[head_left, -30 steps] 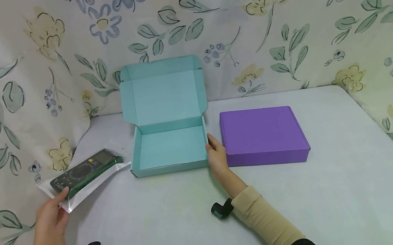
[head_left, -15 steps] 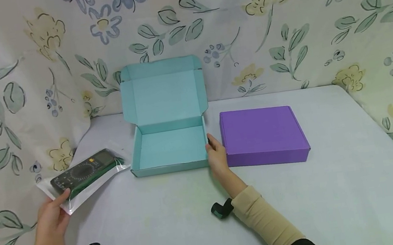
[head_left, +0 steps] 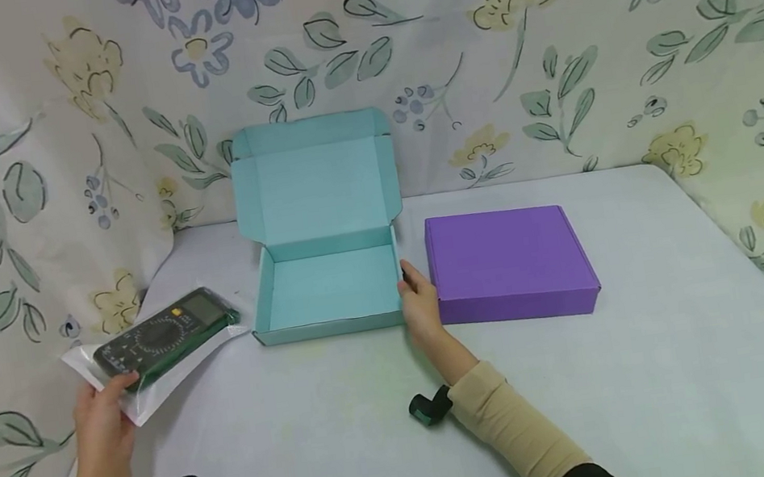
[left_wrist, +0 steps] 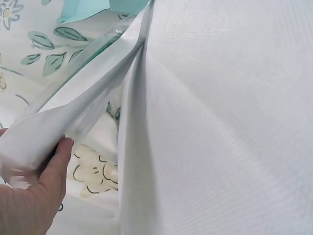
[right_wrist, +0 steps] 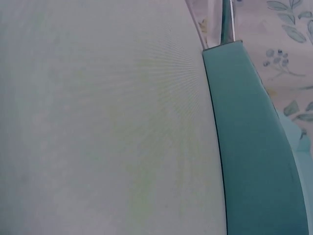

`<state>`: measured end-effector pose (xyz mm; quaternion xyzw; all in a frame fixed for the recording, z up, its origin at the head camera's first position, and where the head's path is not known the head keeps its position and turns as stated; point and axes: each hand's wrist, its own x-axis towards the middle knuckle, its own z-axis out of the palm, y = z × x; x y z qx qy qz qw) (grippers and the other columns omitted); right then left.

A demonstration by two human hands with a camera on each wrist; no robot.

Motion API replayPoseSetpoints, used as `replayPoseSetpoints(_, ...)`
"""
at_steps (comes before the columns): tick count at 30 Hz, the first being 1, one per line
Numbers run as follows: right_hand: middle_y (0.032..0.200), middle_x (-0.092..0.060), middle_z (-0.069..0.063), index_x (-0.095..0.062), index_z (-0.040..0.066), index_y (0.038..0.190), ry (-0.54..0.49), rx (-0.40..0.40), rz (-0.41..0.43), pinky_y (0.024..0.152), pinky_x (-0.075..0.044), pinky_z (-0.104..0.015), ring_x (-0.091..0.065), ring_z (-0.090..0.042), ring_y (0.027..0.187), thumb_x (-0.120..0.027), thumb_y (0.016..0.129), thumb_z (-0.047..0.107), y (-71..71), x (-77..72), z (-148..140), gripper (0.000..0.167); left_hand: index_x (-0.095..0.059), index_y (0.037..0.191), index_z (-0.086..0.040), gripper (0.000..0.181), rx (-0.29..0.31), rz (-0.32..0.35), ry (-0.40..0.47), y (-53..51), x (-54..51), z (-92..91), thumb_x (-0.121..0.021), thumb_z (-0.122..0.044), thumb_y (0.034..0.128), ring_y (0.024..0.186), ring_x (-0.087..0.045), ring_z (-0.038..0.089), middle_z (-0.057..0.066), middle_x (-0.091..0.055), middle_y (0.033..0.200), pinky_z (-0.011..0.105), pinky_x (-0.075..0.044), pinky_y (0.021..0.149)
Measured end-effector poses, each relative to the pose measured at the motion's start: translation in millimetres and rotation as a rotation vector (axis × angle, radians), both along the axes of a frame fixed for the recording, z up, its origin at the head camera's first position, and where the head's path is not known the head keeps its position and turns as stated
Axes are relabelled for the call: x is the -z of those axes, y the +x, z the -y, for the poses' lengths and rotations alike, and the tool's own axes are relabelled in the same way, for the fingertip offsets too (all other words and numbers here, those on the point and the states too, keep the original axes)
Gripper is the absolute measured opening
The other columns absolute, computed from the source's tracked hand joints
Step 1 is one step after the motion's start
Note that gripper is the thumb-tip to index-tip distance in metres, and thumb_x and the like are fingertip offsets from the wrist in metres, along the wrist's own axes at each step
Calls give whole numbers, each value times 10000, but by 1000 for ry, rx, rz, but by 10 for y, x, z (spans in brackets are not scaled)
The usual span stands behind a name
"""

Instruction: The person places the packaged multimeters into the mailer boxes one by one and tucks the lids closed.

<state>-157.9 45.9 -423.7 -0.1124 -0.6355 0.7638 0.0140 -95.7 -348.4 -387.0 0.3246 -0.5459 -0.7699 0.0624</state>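
My left hand (head_left: pixel 101 420) pinches the near end of a clear and white plastic package (head_left: pixel 155 397), thumb on top; a black multimeter (head_left: pixel 161 333) with a green edge lies inside it, tilted up to the right. The left wrist view shows the package (left_wrist: pixel 73 107) from below, with fingers of the left hand (left_wrist: pixel 41 196) around its end. A teal box (head_left: pixel 339 327) stands with its lid upright and nothing inside. My right hand (head_left: pixel 423 310) holds its right side wall near the front corner. The right wrist view shows only the box's front wall (right_wrist: pixel 259 142), not the hand.
A closed purple box (head_left: pixel 509 253) lies just right of the right hand. The white table (head_left: pixel 351 438) extends in front of both boxes. A floral curtain (head_left: pixel 448 82) hangs behind and at the left.
The near end of the package has shifted slightly left and down with my left hand, and more of the multimeter's face shows. My right hand and both boxes have stayed in place.
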Motion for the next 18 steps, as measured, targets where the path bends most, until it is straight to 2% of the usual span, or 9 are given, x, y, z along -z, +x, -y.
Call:
replayPoseSetpoints(3,1560,-276,-169,-317,-7,1499,-5,-4,5,1163,-243,-401,-234,-296,1439,-375,1033,2,-5,3,4,470,-245,1515,-270,731,-32,-19,2,-14,-20,-26,-559,41,933,1112,-479,8,-141,-404,1376,101,-501,673)
replayPoseSetpoints(5,1563,-271,-165,-314,-3,1502,-8,-6,8,1165,-238,-401,-229,-292,1441,-373,1035,5,-4,-1,5,471,-236,1508,-265,719,-17,-27,-17,-26,-22,-27,-532,55,936,1204,-426,29,-139,-392,1384,89,-493,705)
replayPoseSetpoints(8,1563,-272,-162,-317,0,1501,-8,-2,11,1165,-236,-401,-229,-291,1441,-376,1034,5,-1,-8,6,471,-137,1550,-284,785,53,-36,-70,-48,31,18,-517,46,948,1345,-342,98,-59,-297,1520,167,-453,954)
replayPoseSetpoints(9,1562,-274,-162,-319,-1,1500,-8,0,12,1165,-238,-400,-230,-292,1441,-377,1033,3,0,-11,7,471,-100,1561,-285,804,78,-39,-98,-60,73,50,-521,30,953,1382,-302,117,-47,-246,1558,206,-405,1025)
replayPoseSetpoints(12,1558,-283,-165,-328,-6,1495,-5,7,15,1163,-244,-396,-238,-294,1437,-383,1029,-4,0,-11,8,470,-52,1565,-298,878,123,-55,-149,-106,259,210,-595,-13,937,1419,-243,129,-62,-163,1597,225,-353,1058)
replayPoseSetpoints(14,1556,-287,-165,-332,-8,1492,-6,10,17,1162,-247,-391,-242,-293,1436,-387,1026,-7,-4,-7,9,469,-68,1562,-299,910,130,-72,-174,-144,402,329,-650,-40,913,1411,-266,133,-48,-177,1594,178,-436,967)
replayPoseSetpoints(16,1556,-287,-165,-333,-8,1492,-5,11,20,1162,-246,-390,-240,-291,1437,-387,1026,-8,-6,-4,7,469,-87,1559,-296,920,145,-81,-218,-175,520,432,-688,-76,898,1398,-294,135,-38,-200,1589,151,-454,925)
replayPoseSetpoints(18,1557,-285,-163,-333,-6,1493,-3,12,21,1163,-245,-390,-237,-290,1438,-386,1027,-5,-8,0,5,469,-104,1558,-295,908,150,-79,-252,-198,592,484,-694,-96,898,1409,-286,159,-18,-204,1593,187,-410,997)
